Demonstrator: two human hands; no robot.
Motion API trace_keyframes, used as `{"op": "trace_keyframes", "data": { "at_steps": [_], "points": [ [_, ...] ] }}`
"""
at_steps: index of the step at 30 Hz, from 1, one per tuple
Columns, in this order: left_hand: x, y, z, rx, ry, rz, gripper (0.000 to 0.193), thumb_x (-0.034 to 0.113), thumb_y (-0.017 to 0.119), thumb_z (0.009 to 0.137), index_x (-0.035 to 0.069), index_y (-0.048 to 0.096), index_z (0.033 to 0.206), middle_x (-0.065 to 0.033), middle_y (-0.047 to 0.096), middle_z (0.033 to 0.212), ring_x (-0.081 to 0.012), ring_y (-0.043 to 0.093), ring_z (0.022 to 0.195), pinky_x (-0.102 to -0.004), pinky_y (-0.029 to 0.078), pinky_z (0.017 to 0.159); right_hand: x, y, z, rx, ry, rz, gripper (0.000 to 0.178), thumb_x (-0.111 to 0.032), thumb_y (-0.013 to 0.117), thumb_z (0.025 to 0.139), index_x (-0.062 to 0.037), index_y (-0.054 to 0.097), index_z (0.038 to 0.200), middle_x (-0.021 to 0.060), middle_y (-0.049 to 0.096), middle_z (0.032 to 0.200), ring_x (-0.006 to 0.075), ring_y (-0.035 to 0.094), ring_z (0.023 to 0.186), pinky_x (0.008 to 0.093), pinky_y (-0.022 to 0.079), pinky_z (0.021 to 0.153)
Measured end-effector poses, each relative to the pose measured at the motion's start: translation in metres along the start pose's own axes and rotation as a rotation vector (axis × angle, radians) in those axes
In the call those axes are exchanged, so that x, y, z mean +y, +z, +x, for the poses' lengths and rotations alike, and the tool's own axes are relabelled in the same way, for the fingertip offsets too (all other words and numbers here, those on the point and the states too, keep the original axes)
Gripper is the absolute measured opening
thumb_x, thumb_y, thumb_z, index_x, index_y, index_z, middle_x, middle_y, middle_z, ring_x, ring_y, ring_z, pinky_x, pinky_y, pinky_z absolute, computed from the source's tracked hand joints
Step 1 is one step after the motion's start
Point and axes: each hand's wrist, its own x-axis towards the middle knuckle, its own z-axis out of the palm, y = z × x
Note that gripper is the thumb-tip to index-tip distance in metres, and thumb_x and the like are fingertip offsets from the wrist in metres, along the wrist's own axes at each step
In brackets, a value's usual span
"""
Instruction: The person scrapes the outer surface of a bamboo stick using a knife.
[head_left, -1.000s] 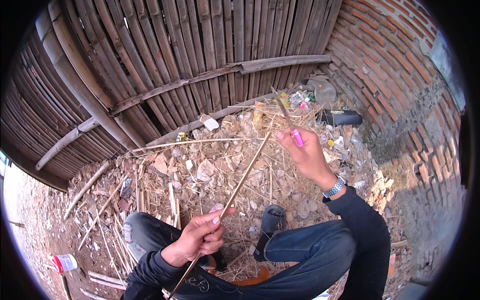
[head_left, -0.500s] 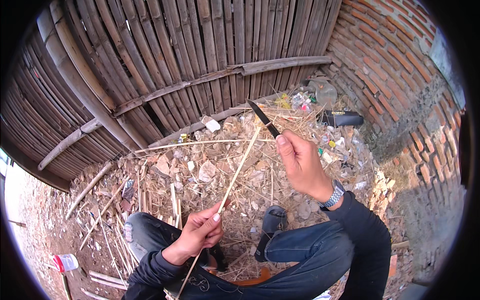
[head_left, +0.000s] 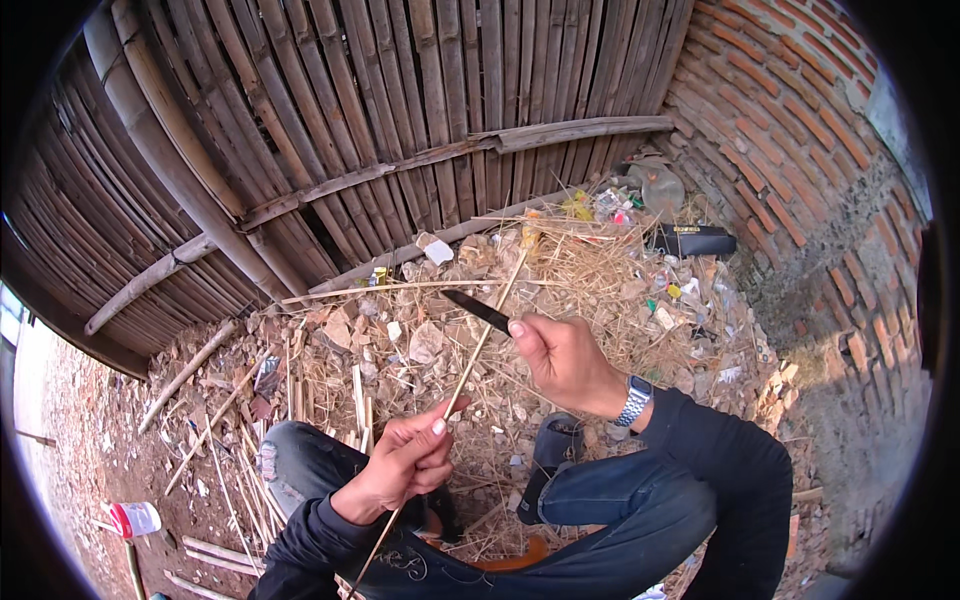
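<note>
A long, thin, pale bamboo strip (head_left: 471, 372) slants up and away from my lap. My left hand (head_left: 407, 462) is closed around its lower part, with the thumb laid along it. My right hand (head_left: 565, 365) grips a knife with a dark blade (head_left: 474, 308); the handle is hidden inside the fist. The blade points up and to the left and crosses the strip about midway between my left hand and the strip's far end. Whether the edge touches the strip I cannot tell for sure.
My crossed legs in jeans (head_left: 610, 495) are below. Rubble (head_left: 425, 342) and straw cover the ground. More bamboo strips (head_left: 360, 405) lie left. A bamboo wall (head_left: 400, 110) stands ahead, a brick wall (head_left: 770, 150) right. A dark box (head_left: 692, 240) sits near their corner; a red-and-white cup (head_left: 135, 519) lies far left.
My right hand has drawn the knife down and toward me along the strip, and the blade has tilted further left. My left hand keeps its hold, nearly in place.
</note>
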Motion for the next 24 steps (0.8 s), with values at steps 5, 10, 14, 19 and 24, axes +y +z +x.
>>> {"op": "trace_keyframes", "data": {
  "at_steps": [5, 10, 14, 19, 24],
  "points": [
    [0.003, -0.001, 0.000, -0.035, -0.068, -0.057, 0.044, 0.024, 0.045, 0.113, 0.010, 0.046, 0.154, 0.0039, 0.027, 0.067, -0.0054, 0.023, 0.048, -0.0213, 0.020, 0.042, -0.004, 0.007, -0.008, 0.027, 0.152, 0.013, 0.044, -0.031, 0.052, 0.109, -0.0012, 0.058, 0.077, 0.0159, 0.048, 0.053, 0.0297, 0.053, 0.044, 0.0412, 0.038, 0.046],
    [0.005, -0.004, -0.001, -0.032, -0.116, -0.135, 0.043, 0.020, 0.042, 0.114, 0.009, 0.046, 0.155, 0.0048, 0.026, 0.067, -0.0053, 0.024, 0.049, -0.0232, 0.019, 0.043, -0.001, -0.004, 0.003, 0.001, 0.132, 0.019, 0.047, -0.032, 0.049, 0.111, -0.0007, 0.058, 0.077, 0.0116, 0.047, 0.051, 0.0217, 0.046, 0.042, 0.0387, 0.036, 0.045],
    [0.003, -0.005, 0.001, -0.069, -0.127, -0.140, 0.043, 0.020, 0.043, 0.114, 0.009, 0.046, 0.155, 0.0047, 0.026, 0.067, -0.0056, 0.024, 0.049, -0.0233, 0.019, 0.043, 0.012, -0.007, 0.012, 0.210, 0.217, 0.050, 0.050, -0.033, 0.046, 0.112, 0.0002, 0.058, 0.077, 0.0066, 0.046, 0.051, 0.0159, 0.044, 0.044, 0.0368, 0.035, 0.045],
    [-0.002, -0.007, 0.008, -0.030, -0.080, -0.006, 0.044, 0.021, 0.043, 0.114, 0.009, 0.045, 0.156, 0.0047, 0.026, 0.067, -0.0058, 0.024, 0.049, -0.0232, 0.018, 0.043, 0.000, 0.017, -0.011, -0.185, 0.017, 0.094, 0.047, -0.034, 0.051, 0.109, 0.0011, 0.059, 0.078, 0.0172, 0.051, 0.055, 0.0270, 0.049, 0.045, 0.0404, 0.038, 0.048],
    [-0.003, -0.004, 0.008, -0.025, -0.050, -0.016, 0.044, 0.020, 0.044, 0.113, 0.009, 0.045, 0.156, 0.0045, 0.027, 0.067, -0.0058, 0.025, 0.049, -0.0231, 0.018, 0.044, 0.015, -0.024, 0.017, 0.094, 0.159, -0.012, 0.051, -0.035, 0.049, 0.110, 0.0004, 0.056, 0.074, 0.0139, 0.047, 0.054, 0.0239, 0.048, 0.046, 0.0401, 0.038, 0.049]
  ]
}}
